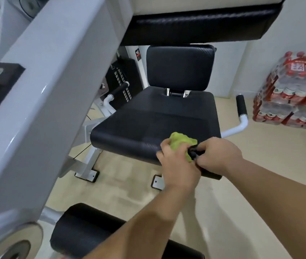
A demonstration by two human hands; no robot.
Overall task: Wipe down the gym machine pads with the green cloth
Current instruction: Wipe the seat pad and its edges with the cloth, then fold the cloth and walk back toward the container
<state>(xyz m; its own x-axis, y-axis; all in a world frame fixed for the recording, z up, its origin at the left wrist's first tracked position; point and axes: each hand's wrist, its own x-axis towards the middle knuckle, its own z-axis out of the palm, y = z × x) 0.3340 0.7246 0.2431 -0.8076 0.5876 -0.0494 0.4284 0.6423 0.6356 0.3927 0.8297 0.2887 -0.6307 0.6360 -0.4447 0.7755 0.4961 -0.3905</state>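
A crumpled green cloth (183, 142) sits at the front right edge of the black seat pad (154, 124). My left hand (174, 165) grips the cloth from the near side. My right hand (218, 156) is just right of it, over the seat's front right corner. Its fingers curl round a small black object (193, 152) touching the cloth; what that object is stays unclear. The black back pad (180, 67) stands upright behind the seat. A long black pad (200, 28) hangs overhead. A black roller pad (85, 230) lies low in front of me.
A thick white frame beam (42, 101) slants across the left. Handles with black grips (241, 107) flank the seat. The weight stack (122, 81) is behind the seat on the left. Packs of bottled water (292, 94) are stacked on the beige floor at right.
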